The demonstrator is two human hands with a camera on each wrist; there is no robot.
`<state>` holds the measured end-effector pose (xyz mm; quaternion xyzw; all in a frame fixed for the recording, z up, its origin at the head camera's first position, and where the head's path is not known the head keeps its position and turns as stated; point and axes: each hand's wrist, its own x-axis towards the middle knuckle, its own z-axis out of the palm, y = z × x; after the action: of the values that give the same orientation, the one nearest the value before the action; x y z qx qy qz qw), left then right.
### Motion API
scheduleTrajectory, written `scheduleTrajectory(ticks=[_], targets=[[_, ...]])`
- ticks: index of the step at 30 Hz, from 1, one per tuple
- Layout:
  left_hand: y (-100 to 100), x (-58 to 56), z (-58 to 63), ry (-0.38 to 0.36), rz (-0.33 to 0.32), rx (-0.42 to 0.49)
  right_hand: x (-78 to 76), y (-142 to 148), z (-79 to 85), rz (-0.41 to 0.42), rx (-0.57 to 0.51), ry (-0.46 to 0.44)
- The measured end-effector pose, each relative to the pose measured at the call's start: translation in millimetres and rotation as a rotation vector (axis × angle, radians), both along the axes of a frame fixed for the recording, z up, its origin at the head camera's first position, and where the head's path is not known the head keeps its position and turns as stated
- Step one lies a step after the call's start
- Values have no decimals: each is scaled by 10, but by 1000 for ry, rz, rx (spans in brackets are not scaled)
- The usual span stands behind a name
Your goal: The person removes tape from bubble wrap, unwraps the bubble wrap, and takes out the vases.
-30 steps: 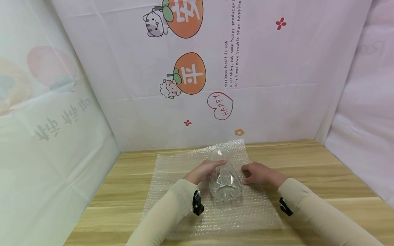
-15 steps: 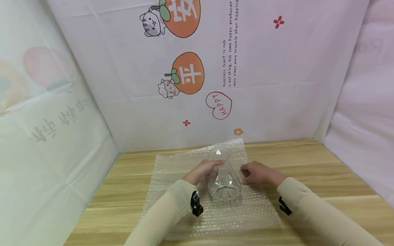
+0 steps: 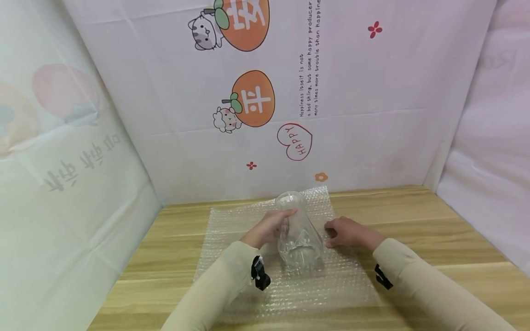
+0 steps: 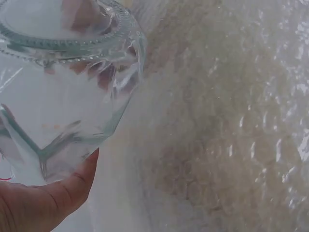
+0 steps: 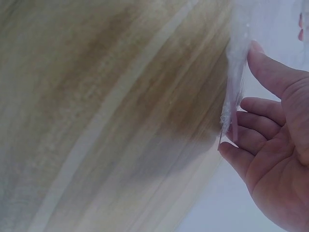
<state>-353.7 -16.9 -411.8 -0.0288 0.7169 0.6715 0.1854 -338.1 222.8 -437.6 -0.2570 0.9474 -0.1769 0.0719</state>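
A clear glass vase with a faceted body is over the sheet of bubble wrap, its neck leaning to the far left. My left hand grips its neck; whether the base still touches the sheet I cannot tell. Seen from the left wrist, the vase fills the upper left, with the thumb below it. My right hand rests at the wrap's right edge. In the right wrist view its loosely bent fingers touch that edge, thumb held apart from them.
The wood-grain table extends on both sides of the wrap. A white printed cloth stands as a wall behind it. Further white cloth walls rise at the left and right.
My left hand has shifted slightly away and to the left, bringing the vase's neck with it; the vase has risen or tipped. The right hand has stayed at the wrap's edge.
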Motion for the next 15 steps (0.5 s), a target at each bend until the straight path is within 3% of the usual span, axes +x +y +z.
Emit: scheduleTrajectory(ticks=[15], targets=[[-462, -24, 221, 99, 89, 76, 15, -16, 20, 16, -1, 0]])
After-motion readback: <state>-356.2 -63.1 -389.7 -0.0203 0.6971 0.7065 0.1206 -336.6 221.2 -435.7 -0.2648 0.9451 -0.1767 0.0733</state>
